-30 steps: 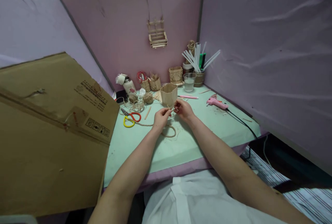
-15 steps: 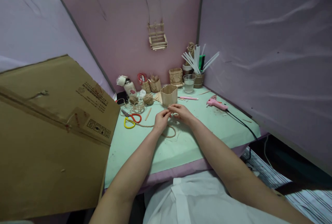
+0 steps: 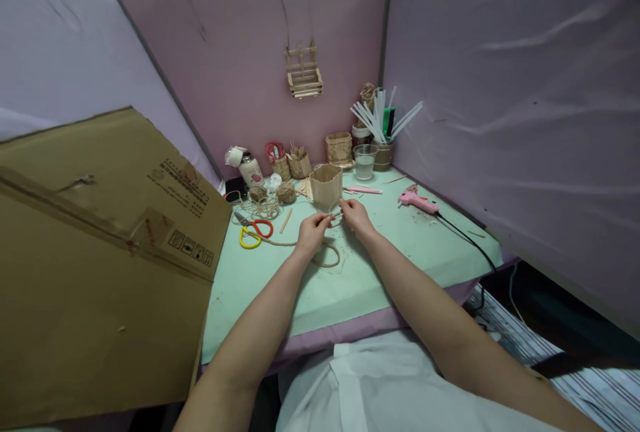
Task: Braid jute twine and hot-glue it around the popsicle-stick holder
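Note:
In the middle of the table my left hand [image 3: 313,232] is closed, thumb and fingers pinching a cord [image 3: 329,265]. A short light stretch of this cord seems to span the small gap to my right hand [image 3: 356,217], whose fingertips also pinch it. The tan cord curls in a loop below my hands and runs left towards the scissors [image 3: 256,229], which have one red and one yellow handle. Just behind my fingers stands an open wooden-stick container [image 3: 326,187]. The exact hold at the fingertips is too small to make out.
Twine balls [image 3: 286,192] and a loose stick [image 3: 286,221] lie to the left. A pink glue gun [image 3: 419,202] with a black cable rests at right. A plastic cup of water [image 3: 365,164] stands behind. A large cardboard box [image 3: 110,272] flanks the table's left side.
My right hand has moved a little to the right, away from my left. The fingertips, close together before, now have a gap with a strand between them.

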Demonstrator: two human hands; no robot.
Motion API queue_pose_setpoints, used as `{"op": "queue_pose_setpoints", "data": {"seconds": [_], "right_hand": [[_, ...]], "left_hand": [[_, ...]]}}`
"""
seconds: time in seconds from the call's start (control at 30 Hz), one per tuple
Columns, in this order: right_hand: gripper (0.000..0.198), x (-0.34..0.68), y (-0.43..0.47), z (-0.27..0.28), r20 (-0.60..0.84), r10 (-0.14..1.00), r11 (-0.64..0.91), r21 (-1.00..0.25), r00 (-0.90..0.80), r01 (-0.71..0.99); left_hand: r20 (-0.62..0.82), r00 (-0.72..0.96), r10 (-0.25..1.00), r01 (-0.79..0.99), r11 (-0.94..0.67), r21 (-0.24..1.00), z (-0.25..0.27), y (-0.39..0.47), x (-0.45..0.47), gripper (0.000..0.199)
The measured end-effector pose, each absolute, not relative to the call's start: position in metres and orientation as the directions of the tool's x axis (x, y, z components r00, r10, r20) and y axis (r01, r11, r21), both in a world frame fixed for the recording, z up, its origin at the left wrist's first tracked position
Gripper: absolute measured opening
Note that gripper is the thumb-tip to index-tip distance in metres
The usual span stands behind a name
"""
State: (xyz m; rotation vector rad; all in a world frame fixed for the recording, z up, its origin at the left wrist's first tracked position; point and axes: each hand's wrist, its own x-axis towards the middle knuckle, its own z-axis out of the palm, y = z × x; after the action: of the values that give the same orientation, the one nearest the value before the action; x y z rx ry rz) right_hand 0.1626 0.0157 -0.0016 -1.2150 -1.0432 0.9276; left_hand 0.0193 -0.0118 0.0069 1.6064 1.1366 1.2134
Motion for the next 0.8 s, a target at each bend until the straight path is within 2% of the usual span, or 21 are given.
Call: {"op": "queue_pose_setpoints", "data": {"seconds": [0.1, 0.17, 0.33, 0.47, 0.57, 0.67, 0.8], "right_hand": [[0.011, 0.159, 0.008, 0.007, 0.272, 0.927, 0.262, -0.962, 0.259, 0.074], [0.013, 0.156, 0.002, 0.013, 0.350, 0.920, 0.336, -0.936, 0.178, 0.102], [0.012, 0.149, -0.006, 0.017, 0.411, 0.911, 0.413, -0.905, -0.040, 0.103], [0.004, 0.149, -0.003, 0.013, 0.346, 0.938, 0.346, -0.935, -0.011, 0.073], [0.013, 0.152, -0.001, 0.010, 0.242, 0.970, 0.242, -0.970, -0.005, 0.020], [0.022, 0.154, 0.000, 0.009, 0.136, 0.989, 0.135, -0.990, -0.051, -0.033], [0.029, 0.153, -0.001, 0.008, 0.057, 0.993, 0.048, -0.995, -0.099, -0.089]], "left_hand": [[0.225, 0.038, 0.974, 0.206, -0.228, 0.951, 0.007, -0.007, 0.015, 0.021], [0.214, 0.001, 0.977, 0.220, -0.209, 0.953, 0.006, -0.006, 0.013, 0.021], [0.214, 0.000, 0.977, 0.223, -0.208, 0.952, 0.005, -0.004, 0.014, 0.020], [0.234, 0.061, 0.970, 0.243, -0.242, 0.939, 0.006, -0.005, 0.013, 0.018], [0.265, 0.134, 0.955, 0.288, -0.293, 0.912, 0.007, -0.007, 0.012, 0.018], [0.257, 0.136, 0.957, 0.331, -0.289, 0.898, 0.008, -0.008, 0.012, 0.019], [0.267, 0.129, 0.955, 0.287, -0.293, 0.912, 0.008, -0.009, 0.013, 0.019]]}}
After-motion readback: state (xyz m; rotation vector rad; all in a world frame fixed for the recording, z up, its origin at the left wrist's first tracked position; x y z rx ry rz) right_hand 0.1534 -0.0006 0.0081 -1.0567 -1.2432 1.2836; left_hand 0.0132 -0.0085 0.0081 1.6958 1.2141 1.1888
